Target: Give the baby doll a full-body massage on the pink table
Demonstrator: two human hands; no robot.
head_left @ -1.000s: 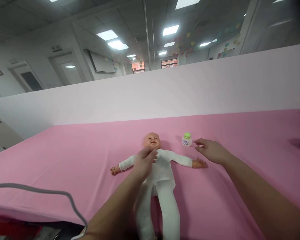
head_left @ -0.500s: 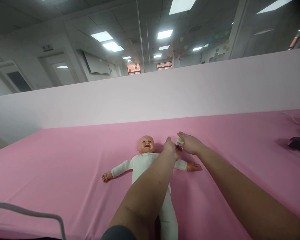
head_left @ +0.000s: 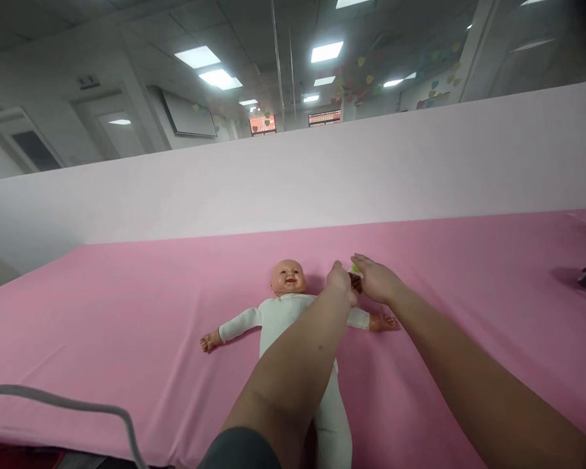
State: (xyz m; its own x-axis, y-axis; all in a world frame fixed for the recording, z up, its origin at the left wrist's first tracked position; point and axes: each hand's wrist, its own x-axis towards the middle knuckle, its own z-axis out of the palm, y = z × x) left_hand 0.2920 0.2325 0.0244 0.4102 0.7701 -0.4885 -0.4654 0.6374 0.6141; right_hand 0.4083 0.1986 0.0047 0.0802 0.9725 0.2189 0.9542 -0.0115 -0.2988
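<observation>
My left hand (head_left: 340,281) is now up at the small green-lidded jar (head_left: 355,268); a second ago it was over the chest of the baby doll (head_left: 279,317). My right hand (head_left: 379,280), which was just beside the jar then, now has its fingers stretched out along the lid, palm turned inward. The jar stands between my two hands, to the right of the doll's head. Half a second ago part of its pale, labelled body showed in the gap; now my hands are closer together and I see only a bit of the green lid. My left fingers curl in toward it, but they are shadowed and partly hidden, so I cannot tell whether either hand has a firm hold or how far each is closed.

The doll lies on its back as before, arms spread, on the pink cloth (head_left: 141,312). My left forearm now crosses its torso and covers much of it, with a dark sleeve (head_left: 241,449) in view at the bottom that was out of sight a second ago. The grey cable (head_left: 73,400) still loops in at the lower left.
</observation>
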